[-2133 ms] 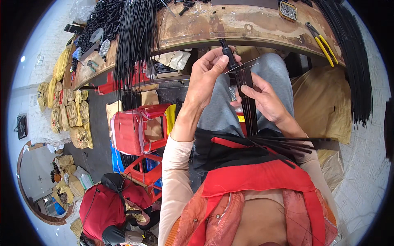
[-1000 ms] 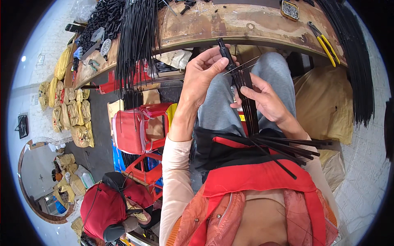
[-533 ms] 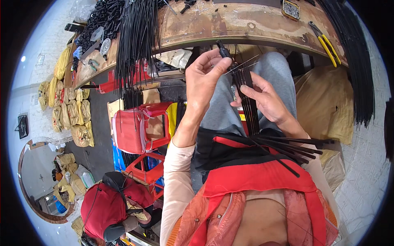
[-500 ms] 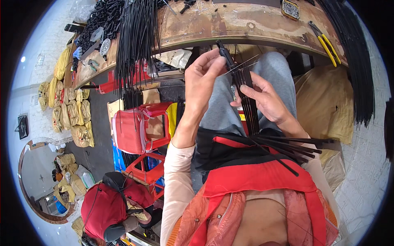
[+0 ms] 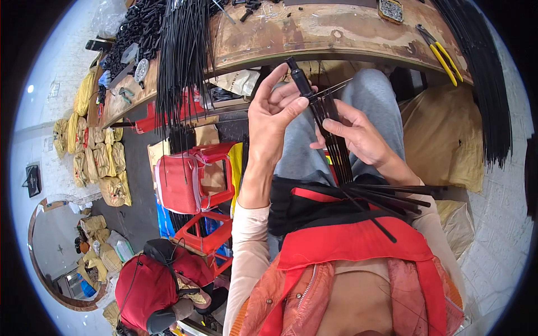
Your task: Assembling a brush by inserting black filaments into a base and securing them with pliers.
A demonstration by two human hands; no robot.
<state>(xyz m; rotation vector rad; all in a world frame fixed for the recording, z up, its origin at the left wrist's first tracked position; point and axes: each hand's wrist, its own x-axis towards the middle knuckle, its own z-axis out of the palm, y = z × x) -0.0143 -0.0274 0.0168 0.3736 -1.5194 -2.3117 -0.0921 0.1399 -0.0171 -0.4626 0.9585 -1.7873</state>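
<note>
An umbrella frame (image 5: 338,158) of thin black ribs stands over my lap, its black tubular hub (image 5: 301,82) tilted up toward the table edge. At the base of the hub, the thumb and fingers of my left hand (image 5: 274,120) pinch the ribs, while its index finger points up beside the hub. My right hand (image 5: 363,133) grips the bundle lower down, thumb across the front, other fingers partly hidden behind. A few thin rods stick out to the right near the hub. Black rib ends (image 5: 392,201) fan out over my red and black apron (image 5: 353,241).
The wooden table (image 5: 336,36) ahead bears yellow-handled pliers (image 5: 443,59), a tin of small metal parts (image 5: 390,11) and a heap of black plastic pieces (image 5: 140,33). Black rods hang off its edge (image 5: 182,67). Left are a red stool (image 5: 204,221) and another person (image 5: 154,285) in red.
My left hand has shifted from the hub's tube down to its base, with the index finger now lifted away. The hub has moved slightly left; my right hand keeps its grip.
</note>
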